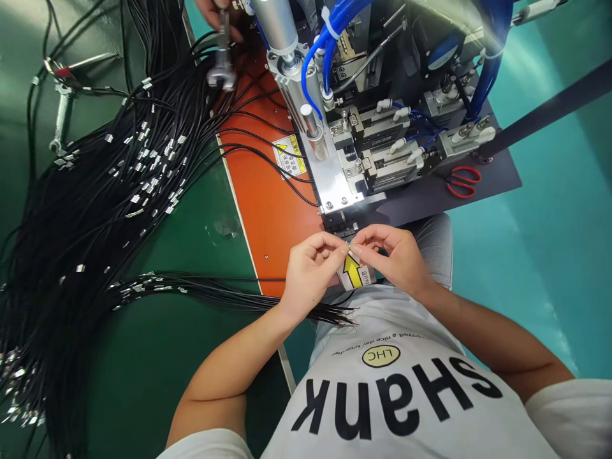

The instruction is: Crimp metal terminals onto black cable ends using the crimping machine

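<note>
Wire ends (pixel 349 245), I think, sit near the yellow arrow (pixel 352 272), pinched by my left hand (pixel 312 271) and right hand (pixel 396 258). They're tiny, so a loose pinch could drop them. They're too small to count; I see one yellow arrow, two wrenches (pixel 222 71) and one pair of red scissors (pixel 463 181).

White T-shirt (pixel 389 379) with black lettering (pixel 398 405)

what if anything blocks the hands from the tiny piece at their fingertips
Nothing visible: the left hand and right hand both pinch at the tiny piece. The arrow label shows below it in the picture, not between.
</note>
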